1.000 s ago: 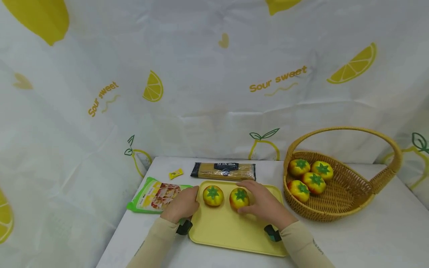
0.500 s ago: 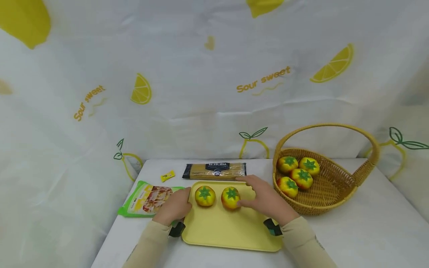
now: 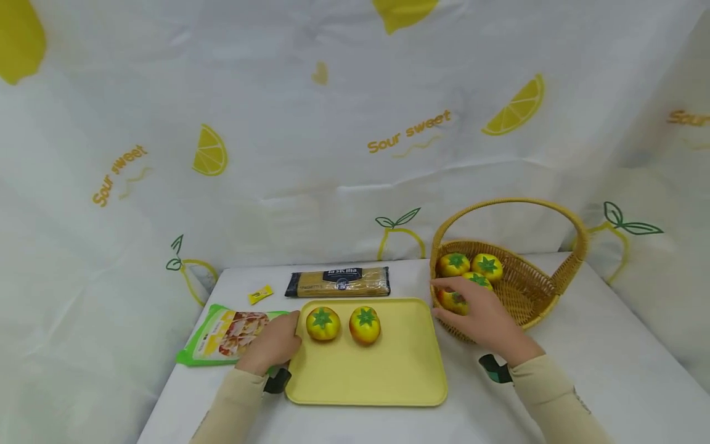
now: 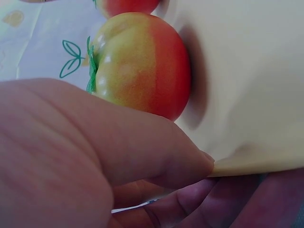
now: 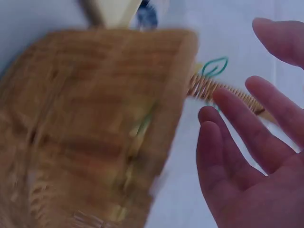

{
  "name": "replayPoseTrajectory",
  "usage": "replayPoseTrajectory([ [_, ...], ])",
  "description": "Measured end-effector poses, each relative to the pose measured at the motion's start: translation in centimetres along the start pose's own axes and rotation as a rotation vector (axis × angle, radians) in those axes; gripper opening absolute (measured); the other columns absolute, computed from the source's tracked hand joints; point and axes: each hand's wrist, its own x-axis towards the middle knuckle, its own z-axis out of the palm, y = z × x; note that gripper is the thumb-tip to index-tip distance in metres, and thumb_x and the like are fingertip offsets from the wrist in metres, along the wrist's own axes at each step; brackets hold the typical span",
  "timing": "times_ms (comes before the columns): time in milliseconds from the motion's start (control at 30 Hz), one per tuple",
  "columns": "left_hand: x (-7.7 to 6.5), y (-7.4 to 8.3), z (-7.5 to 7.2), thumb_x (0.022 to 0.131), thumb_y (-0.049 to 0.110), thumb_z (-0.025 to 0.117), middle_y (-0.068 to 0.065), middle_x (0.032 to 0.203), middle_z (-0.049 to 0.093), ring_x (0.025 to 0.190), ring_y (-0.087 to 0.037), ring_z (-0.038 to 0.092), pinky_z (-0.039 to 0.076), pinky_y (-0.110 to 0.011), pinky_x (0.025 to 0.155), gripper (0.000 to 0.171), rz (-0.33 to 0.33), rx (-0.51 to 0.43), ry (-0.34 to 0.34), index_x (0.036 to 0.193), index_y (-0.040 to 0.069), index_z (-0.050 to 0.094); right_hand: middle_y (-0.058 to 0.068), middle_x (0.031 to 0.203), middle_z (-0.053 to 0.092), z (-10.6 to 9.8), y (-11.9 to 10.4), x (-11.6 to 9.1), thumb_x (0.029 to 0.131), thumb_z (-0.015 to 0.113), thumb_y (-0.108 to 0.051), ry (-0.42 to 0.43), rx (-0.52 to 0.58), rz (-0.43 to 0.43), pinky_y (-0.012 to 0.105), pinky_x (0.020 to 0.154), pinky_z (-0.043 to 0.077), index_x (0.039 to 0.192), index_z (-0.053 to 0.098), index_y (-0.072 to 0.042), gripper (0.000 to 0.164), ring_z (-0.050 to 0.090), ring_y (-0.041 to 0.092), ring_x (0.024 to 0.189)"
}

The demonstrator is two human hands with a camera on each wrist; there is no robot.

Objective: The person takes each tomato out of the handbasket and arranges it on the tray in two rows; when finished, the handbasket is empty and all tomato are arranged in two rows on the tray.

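Note:
My left hand (image 3: 274, 342) pinches the left rim of the yellow tray (image 3: 366, 379). In the left wrist view its thumb (image 4: 152, 147) lies over the rim, with the other fingers underneath. Two yellow-red tomatoes with green star-shaped tops, a left one (image 3: 323, 324) and a right one (image 3: 365, 325), sit side by side toward the tray's far side. My right hand (image 3: 482, 317), fingers spread and holding nothing, overlaps the near left side of the wicker basket (image 3: 521, 302) in the head view. Several more tomatoes (image 3: 488, 267) lie in the basket, some partly hidden behind this hand.
Behind the tray lies a spaghetti packet (image 3: 339, 282), with a small yellow packet (image 3: 260, 294) to its left. A green-edged food bag (image 3: 222, 336) lies beside my left hand. The basket's tall handle (image 3: 510, 201) arches upward. A lemon-print cloth (image 3: 310, 135) hangs behind the table.
My right hand has left the right tomato on the tray and moved right to the basket. My left hand keeps its grip on the tray rim. The head view has swung right.

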Motion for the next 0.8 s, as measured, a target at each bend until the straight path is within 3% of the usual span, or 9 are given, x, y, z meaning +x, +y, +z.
replayPoseTrajectory([
  [100,0.1,-0.2,-0.1,0.101,0.002,0.061,-0.030,0.153,0.059,0.127,-0.034,0.063,0.045,-0.062,0.120,0.058,-0.004,0.002,0.000,0.156,-0.010,0.048,0.015,0.149,0.066,-1.4,1.9,0.0,0.099,0.080,-0.034,0.021,-0.028,0.019,0.061,0.100,0.058,0.149,0.064,-0.017,0.054,0.067,0.041,0.126],
  [233,0.0,-0.7,-0.2,0.101,0.001,0.060,-0.029,0.153,0.059,0.119,-0.032,0.063,0.050,-0.059,0.115,0.058,-0.018,-0.019,-0.005,0.157,-0.010,0.048,0.019,0.151,0.063,-2.6,4.6,0.5,0.099,0.080,-0.029,0.026,-0.059,0.046,0.067,0.103,0.054,0.150,0.062,-0.015,0.055,0.063,0.047,0.130],
  [500,-0.2,-1.2,0.0,0.102,0.002,0.061,-0.027,0.147,0.063,0.108,-0.027,0.063,0.055,-0.048,0.098,0.057,-0.023,-0.008,-0.018,0.156,-0.009,0.048,0.024,0.155,0.058,-3.1,7.6,1.7,0.098,0.080,-0.016,-0.058,-0.094,0.048,0.071,0.111,0.047,0.154,0.058,-0.008,0.061,0.054,0.051,0.140],
  [800,0.3,-0.6,0.0,0.101,0.006,0.064,-0.014,0.110,0.071,0.088,-0.021,0.062,0.055,-0.040,0.082,0.060,-0.017,0.024,-0.026,0.157,-0.008,0.047,0.027,0.156,0.056,-3.1,8.8,2.1,0.093,0.082,-0.006,-0.087,-0.150,0.019,0.071,0.118,0.039,0.154,0.056,-0.002,0.066,0.047,0.052,0.144],
])
